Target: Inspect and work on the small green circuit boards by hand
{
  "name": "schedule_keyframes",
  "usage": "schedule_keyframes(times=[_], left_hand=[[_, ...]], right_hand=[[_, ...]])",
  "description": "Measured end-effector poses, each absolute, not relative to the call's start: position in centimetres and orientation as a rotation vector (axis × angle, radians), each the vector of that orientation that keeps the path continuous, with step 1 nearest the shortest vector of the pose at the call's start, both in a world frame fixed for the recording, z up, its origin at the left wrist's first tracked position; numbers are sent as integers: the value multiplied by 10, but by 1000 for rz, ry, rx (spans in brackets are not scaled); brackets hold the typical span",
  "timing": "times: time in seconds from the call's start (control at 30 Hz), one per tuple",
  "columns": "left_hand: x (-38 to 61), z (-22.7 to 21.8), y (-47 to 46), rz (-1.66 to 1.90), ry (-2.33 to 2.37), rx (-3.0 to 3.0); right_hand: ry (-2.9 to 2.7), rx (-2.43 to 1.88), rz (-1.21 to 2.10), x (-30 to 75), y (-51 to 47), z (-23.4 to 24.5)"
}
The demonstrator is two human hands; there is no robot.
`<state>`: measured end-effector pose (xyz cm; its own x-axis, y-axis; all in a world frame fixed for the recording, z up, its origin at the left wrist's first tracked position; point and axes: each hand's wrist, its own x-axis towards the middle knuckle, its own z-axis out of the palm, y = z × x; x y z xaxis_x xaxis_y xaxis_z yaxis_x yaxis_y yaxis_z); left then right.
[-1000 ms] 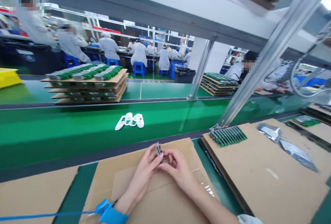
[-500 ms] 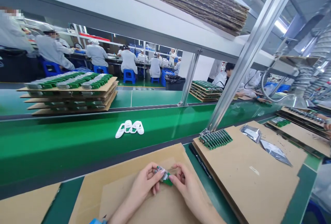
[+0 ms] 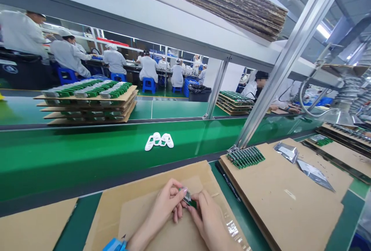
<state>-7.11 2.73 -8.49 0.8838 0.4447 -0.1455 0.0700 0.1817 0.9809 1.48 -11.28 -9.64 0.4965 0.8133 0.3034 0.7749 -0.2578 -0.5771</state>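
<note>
A small green circuit board point(image 3: 191, 203) with a silvery part on it is held low over the cardboard between both hands. My left hand point(image 3: 171, 200) pinches its silvery end with thumb and fingers closed. At the green end, my right hand point(image 3: 204, 208) has its thumb and fingertips closed on the board. Fingers cover much of the board, so its details are hidden. Beneath both hands lies a taped cardboard sheet point(image 3: 136, 189).
White plastic pieces point(image 3: 159, 141) lie on the green conveyor belt point(image 3: 87, 158). Right of my hands, circuit boards point(image 3: 245, 157) stand in a row on stacked cardboard point(image 3: 290, 204), beside a black pen point(image 3: 228, 181) and silver bags point(image 3: 315, 174). Loaded cardboard layers point(image 3: 87, 108) stand beyond.
The board has turned in my fingers, and my right hand has closed in around its green end. The white pieces have shifted right along the belt. My view has swung slightly left.
</note>
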Motion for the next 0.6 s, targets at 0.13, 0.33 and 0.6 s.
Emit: schedule_keyframes(times=[0.13, 0.33, 0.6], left_hand=[[-72, -87, 27, 258, 434, 1396], [-74, -90, 27, 261, 410, 1416], [-74, -89, 27, 259, 396, 1427]], right_hand=[[-1357, -2094, 33, 23, -122, -87], [-1133, -2315, -78, 82, -146, -46], [-944, -2646, -256, 152, -148, -31]])
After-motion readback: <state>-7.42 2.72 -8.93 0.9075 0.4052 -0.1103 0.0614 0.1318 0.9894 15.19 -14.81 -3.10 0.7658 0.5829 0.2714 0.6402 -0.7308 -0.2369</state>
